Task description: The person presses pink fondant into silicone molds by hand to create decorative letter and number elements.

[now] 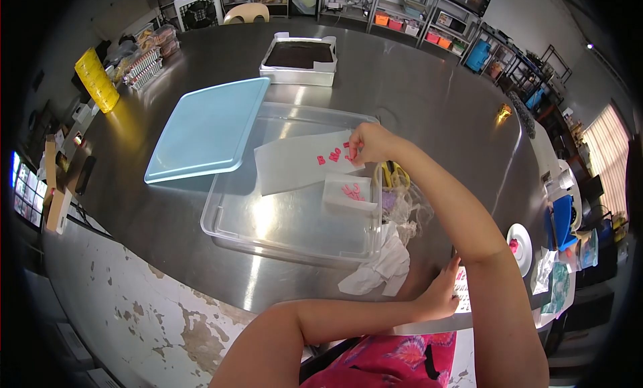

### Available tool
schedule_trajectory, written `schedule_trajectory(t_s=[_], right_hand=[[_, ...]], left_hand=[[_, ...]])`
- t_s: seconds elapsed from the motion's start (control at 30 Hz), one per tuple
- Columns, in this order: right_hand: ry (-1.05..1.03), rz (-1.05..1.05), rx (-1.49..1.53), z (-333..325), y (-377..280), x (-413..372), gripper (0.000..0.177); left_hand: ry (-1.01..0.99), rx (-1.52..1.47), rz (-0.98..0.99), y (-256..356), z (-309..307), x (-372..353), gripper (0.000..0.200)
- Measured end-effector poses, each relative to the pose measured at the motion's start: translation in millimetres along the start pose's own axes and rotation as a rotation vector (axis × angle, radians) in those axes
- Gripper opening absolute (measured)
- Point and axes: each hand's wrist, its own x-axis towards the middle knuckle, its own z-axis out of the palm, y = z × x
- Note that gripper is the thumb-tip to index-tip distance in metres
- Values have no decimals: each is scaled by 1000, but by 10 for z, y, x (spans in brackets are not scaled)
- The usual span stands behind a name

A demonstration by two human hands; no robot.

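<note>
My right hand [372, 143] is over the right end of a white paper sheet [284, 164], fingers pinched at a small pink piece among several pink pieces [335, 154]. The sheet lies in a clear plastic tub [288, 230]. A smaller white paper [338, 195] with thin pink pieces [352, 191] lies below it. Near the table's front edge, my left hand [442, 294] rests its fingers on a white letter-patterned sheet [462, 297], partly hidden by my right arm; its thumb points up, and whether it grips the sheet is unclear.
A light blue lid [211, 130] leans on the tub's left side. Crumpled paper [382, 264], clear plastic wrap and yellow-handled scissors [395, 175] lie right of the tub. Behind stands a dark-filled pan [298, 74]. A white plate [521, 253] sits at the right, a yellow roll [98, 80] at the left.
</note>
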Motion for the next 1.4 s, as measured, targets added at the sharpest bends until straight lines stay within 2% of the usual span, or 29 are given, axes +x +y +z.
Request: schedule_trajectory(t_s=[0.07, 0.13, 0.23, 0.33, 0.4, 0.5, 0.53, 0.57, 0.6, 0.63, 0.67, 0.73, 0.83, 1.0, 1.07, 1.23, 1.3, 1.4], right_hand=[[-8, 2, -13, 7, 29, 0, 20], [121, -56, -34, 3, 39, -16, 23], [244, 26, -30, -44, 10, -97, 25], [347, 4, 51, -153, -171, -420, 22], [381, 0, 94, -214, -272, -775, 20], [467, 39, 177, -286, -373, -1429, 18], [513, 71, 215, -267, -356, -1678, 17], [533, 125, 217, -220, -308, -1930, 17], [580, 181, 329, -172, -268, -2181, 16], [633, 231, 440, -116, -238, -2427, 15], [657, 270, 440, -27, -204, -2670, 15], [780, 352, 277, 188, -130, -3093, 14], [831, 423, 349, 572, -130, -3533, 13], [988, 265, 250, 928, -293, -3592, 16], [1030, 194, 204, 1005, -261, -3543, 16], [1088, 185, 166, 1026, -233, -3492, 16], [1109, 145, 70, 1019, -203, -3503, 16], [1112, 128, 89, 1010, -204, -3510, 16]], left_hand=[[7, 1, 38, -13, -1, 14, 83], [7, 27, 25, 18, -17, 2, 83], [19, 22, 1, 139, -71, 5, 85], [47, 15, 21, 145, -79, 13, 83], [52, 31, 55, 65, -71, 16, 79], [20, -62, -218, 242, -153, 44, 56], [21, -113, -219, 201, -155, 49, 53], [2, -240, -304, 237, -178, 60, 50], [26, -205, -250, 234, -170, 56, 44], [48, -282, -312, 221, -146, 50, 40], [47, -131, -314, 252, -166, 62, 38], [24, -229, -381, 173, -175, 57, 37], [35, -252, -323, 118, -170, 48, 35], [55, -384, -344, 123, -182, 34, 35], [60, -614, -372, 209, -209, 52, 36], [41, -564, -381, 221, -251, 55, 31], [42, -503, -296, 212, -232, 53, 25], [30, -417, -242, 182, -229, 41, 22]])
